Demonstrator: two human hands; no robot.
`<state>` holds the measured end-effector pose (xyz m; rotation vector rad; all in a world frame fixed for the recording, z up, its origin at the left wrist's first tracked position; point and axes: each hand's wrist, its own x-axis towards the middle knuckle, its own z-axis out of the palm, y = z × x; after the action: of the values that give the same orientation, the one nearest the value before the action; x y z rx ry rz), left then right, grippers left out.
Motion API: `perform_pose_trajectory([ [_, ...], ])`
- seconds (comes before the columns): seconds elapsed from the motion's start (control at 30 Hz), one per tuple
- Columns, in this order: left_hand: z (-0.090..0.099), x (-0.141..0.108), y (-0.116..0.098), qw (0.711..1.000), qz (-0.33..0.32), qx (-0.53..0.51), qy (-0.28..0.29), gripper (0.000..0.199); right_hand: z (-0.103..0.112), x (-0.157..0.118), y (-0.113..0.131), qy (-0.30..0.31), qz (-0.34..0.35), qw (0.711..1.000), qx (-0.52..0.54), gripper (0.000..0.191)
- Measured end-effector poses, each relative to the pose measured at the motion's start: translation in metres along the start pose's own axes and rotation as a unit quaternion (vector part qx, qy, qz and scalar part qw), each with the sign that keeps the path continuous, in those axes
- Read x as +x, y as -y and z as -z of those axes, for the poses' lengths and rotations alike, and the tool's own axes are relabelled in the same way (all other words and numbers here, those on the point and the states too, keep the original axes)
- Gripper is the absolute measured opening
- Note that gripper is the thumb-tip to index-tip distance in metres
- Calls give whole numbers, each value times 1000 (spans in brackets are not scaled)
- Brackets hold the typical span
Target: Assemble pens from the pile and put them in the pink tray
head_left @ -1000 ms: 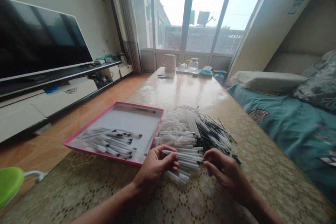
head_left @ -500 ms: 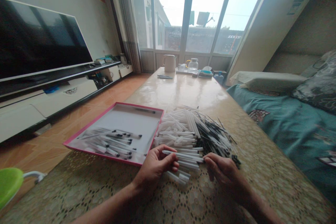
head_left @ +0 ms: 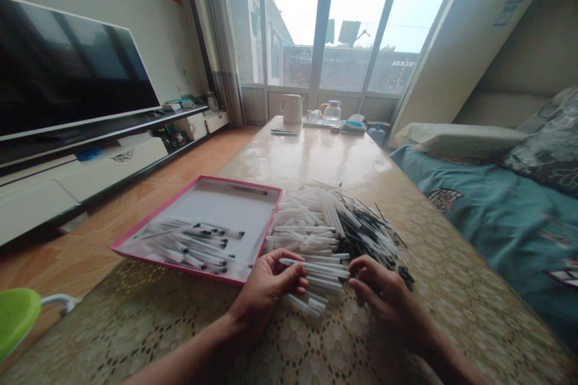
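Observation:
My left hand (head_left: 275, 280) is closed around a white pen (head_left: 323, 269), which lies level and points to the right. At the pen's right end, the thumb and index finger of my right hand (head_left: 379, 289) close in a pinch; whether a small part sits between them is hidden. Below the held pen, several loose white pen barrels (head_left: 311, 304) rest on the table. Just beyond my hands is a heap of white barrels (head_left: 302, 231), and black-and-white refills (head_left: 368, 231) are piled to its right. Small black caps or plugs (head_left: 405, 277) lie beside my right hand.
A shallow pink-edged box lid (head_left: 198, 183) at left holds several pens (head_left: 194, 249) with black ends. On the patterned table (head_left: 334, 343), a jug (head_left: 291, 109), a glass pot (head_left: 332, 113) and a tissue pack (head_left: 354, 124) stand far back. A green stool (head_left: 18, 319) is at lower left.
The fingers of my right hand have shifted slightly upward and left, and now bend around the pen's end. My left hand and the pen stay in place.

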<state>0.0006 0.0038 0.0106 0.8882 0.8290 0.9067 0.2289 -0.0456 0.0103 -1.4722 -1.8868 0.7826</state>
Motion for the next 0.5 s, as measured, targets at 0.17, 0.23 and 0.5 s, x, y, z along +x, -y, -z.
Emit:
perform_pose_trajectory([
  [0.17, 1, 2, 0, 1000, -1, -1, 5, 31, 2, 1, 0, 12, 18, 1000, -2, 30],
  [0.23, 1, 2, 0, 1000, -1, -5, 2, 31, 5, 0, -1, -3, 12, 1000, -20, 31],
  [0.5, 2, 3, 2, 1000, -2, -15, 0, 33, 9, 1, -3, -28, -11, 999, -44, 28],
])
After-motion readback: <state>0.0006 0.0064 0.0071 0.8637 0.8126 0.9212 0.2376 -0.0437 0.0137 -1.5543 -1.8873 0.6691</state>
